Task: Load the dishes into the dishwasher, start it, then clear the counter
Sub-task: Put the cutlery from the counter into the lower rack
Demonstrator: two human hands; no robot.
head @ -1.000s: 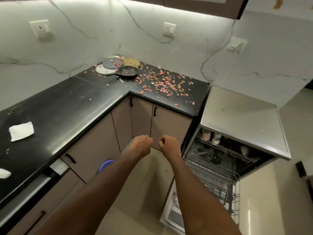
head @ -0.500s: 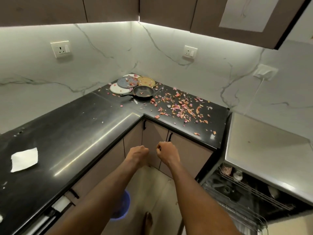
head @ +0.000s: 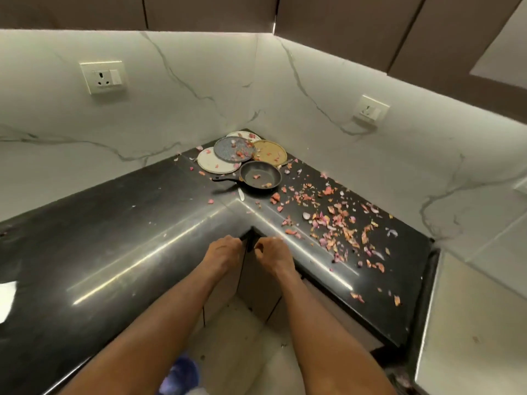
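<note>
My view clips the dishwasher top [head: 470, 323] at right and a white paper [head: 6, 295] at left; curled fingertips of both hands hidden; blue floor object [head: 179, 374] blurred, unidentifiable.

Under-cabinet strips light the marble wall [head: 199, 89] brightly, while the black desk [head: 114, 238] stays dim with streaky glare along its edge. Wide-angle bending curves the borders; detail is soft.

Glossy black stone counter [head: 119, 238], veined marble-look wall [head: 199, 89], matt dark pan [head: 261, 174].
</note>
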